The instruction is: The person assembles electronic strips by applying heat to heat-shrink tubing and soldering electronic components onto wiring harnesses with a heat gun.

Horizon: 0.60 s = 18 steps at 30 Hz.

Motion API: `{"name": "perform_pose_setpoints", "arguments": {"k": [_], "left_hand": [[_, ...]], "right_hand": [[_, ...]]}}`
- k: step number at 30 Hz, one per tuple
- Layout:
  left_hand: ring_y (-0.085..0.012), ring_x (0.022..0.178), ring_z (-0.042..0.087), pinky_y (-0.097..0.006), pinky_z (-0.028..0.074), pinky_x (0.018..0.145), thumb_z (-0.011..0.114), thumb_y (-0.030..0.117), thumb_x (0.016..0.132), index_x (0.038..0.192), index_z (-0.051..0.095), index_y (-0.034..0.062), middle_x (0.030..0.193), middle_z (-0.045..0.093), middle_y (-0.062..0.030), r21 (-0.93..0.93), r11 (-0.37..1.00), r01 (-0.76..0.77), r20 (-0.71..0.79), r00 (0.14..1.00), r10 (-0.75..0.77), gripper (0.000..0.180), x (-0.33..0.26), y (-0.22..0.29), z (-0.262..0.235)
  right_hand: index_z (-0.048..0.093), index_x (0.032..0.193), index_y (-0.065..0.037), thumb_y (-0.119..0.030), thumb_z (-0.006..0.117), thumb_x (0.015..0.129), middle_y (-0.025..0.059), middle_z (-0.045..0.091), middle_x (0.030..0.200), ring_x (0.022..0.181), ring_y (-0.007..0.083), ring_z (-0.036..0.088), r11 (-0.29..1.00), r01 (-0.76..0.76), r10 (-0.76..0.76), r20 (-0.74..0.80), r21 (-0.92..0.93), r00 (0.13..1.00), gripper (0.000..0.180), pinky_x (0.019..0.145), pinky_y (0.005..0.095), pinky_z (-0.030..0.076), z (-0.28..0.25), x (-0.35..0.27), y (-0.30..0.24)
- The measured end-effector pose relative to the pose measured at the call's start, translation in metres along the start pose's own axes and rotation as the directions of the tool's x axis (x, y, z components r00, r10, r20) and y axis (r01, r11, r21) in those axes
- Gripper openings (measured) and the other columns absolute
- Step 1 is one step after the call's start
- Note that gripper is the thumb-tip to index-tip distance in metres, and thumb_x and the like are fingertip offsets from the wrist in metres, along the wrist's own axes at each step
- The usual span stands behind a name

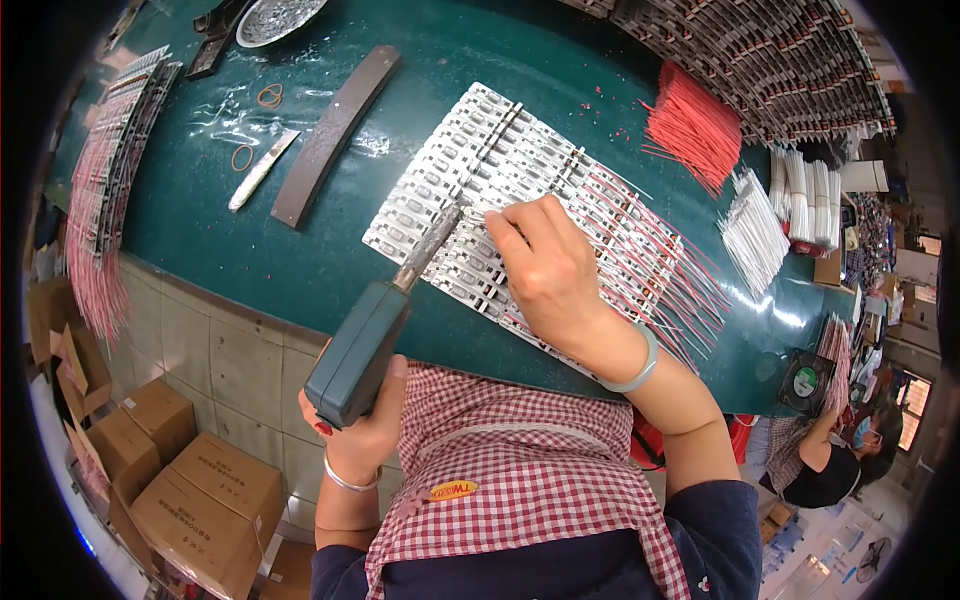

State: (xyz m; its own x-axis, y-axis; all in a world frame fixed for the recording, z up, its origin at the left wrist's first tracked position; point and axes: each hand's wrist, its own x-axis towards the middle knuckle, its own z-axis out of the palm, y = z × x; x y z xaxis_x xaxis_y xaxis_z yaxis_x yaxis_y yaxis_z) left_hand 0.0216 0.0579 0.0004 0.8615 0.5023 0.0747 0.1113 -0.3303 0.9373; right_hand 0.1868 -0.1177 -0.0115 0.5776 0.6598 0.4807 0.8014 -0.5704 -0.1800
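My left hand (360,425) grips the teal handle of a soldering iron (372,335), whose grey tip reaches onto a panel of white circuit strips (470,175) lying on the green table (250,240). My right hand (545,265) rests on the same panel just right of the iron's tip, fingers pinched on a thin red wire. Several red wires (660,260) stick out from the panel's right half. A pale bangle circles my right wrist, a silver one my left.
A bundle of red wires (695,125) and bundles of white wires (760,230) lie at the right. A dark curved bar (330,130), a small blade, rubber bands and a metal dish (275,18) sit at the left. Cardboard boxes (190,490) stand below. Another person (840,455) works at lower right.
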Motion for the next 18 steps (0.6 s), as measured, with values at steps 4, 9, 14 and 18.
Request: {"name": "perform_pose_setpoints", "arguments": {"k": [4, 9, 14, 18], "left_hand": [[-0.0147, 0.064, 0.067, -0.026, 0.052, 0.06, 0.078, 0.004, 0.078, 0.096, 0.073, -0.0021, 0.08, 0.071, -0.0078, 0.007, 0.999, -0.048, -0.05, 0.998, 0.048, 0.02, 0.0005, 0.0015, 0.001], [-0.0153, 0.065, 0.068, -0.026, 0.052, 0.06, 0.078, 0.004, 0.078, 0.096, 0.073, -0.0029, 0.08, 0.072, -0.0089, 0.008, 1.0, -0.001, -0.047, 0.999, 0.001, 0.019, -0.0034, 0.0038, -0.0025], [-0.0173, 0.07, 0.069, -0.026, 0.053, 0.063, 0.077, 0.001, 0.077, 0.096, 0.072, -0.0046, 0.085, 0.072, -0.0114, 0.011, 0.996, -0.09, -0.044, 0.995, 0.09, 0.02, 0.0, 0.0002, -0.0018], [-0.0178, 0.07, 0.066, -0.027, 0.052, 0.063, 0.075, -0.004, 0.076, 0.095, 0.07, -0.006, 0.086, 0.07, -0.0116, -0.005, 0.992, -0.123, 0.001, 0.992, 0.123, 0.02, -0.0008, -0.0017, -0.0028]], "right_hand": [[0.066, 0.096, 0.006, -0.002, 0.062, 0.069, 0.0095, 0.055, 0.085, 0.08, 0.0231, 0.056, 1.0, -0.003, 0.003, 0.001, 0.01, 1.0, 0.028, 0.06, 0.0317, 0.05, 0.0007, -0.0006, -0.0002], [0.067, 0.098, 0.005, -0.003, 0.063, 0.069, 0.0093, 0.057, 0.087, 0.081, 0.0228, 0.056, 0.999, 0.021, -0.02, -0.029, 0.037, 0.999, 0.031, 0.062, 0.0318, 0.05, -0.0032, -0.0027, -0.0052], [0.067, 0.099, 0.005, -0.003, 0.063, 0.069, 0.0086, 0.057, 0.088, 0.079, 0.0224, 0.056, 0.999, 0.003, -0.002, -0.016, 0.048, 1.0, 0.031, 0.062, 0.0316, 0.05, -0.0005, -0.0051, -0.0075], [0.067, 0.099, 0.005, -0.003, 0.063, 0.07, 0.0085, 0.057, 0.087, 0.08, 0.0224, 0.056, 0.999, 0.001, -0.001, -0.007, 0.052, 1.0, 0.03, 0.062, 0.0316, 0.05, -0.0007, -0.0044, -0.0088]]}}
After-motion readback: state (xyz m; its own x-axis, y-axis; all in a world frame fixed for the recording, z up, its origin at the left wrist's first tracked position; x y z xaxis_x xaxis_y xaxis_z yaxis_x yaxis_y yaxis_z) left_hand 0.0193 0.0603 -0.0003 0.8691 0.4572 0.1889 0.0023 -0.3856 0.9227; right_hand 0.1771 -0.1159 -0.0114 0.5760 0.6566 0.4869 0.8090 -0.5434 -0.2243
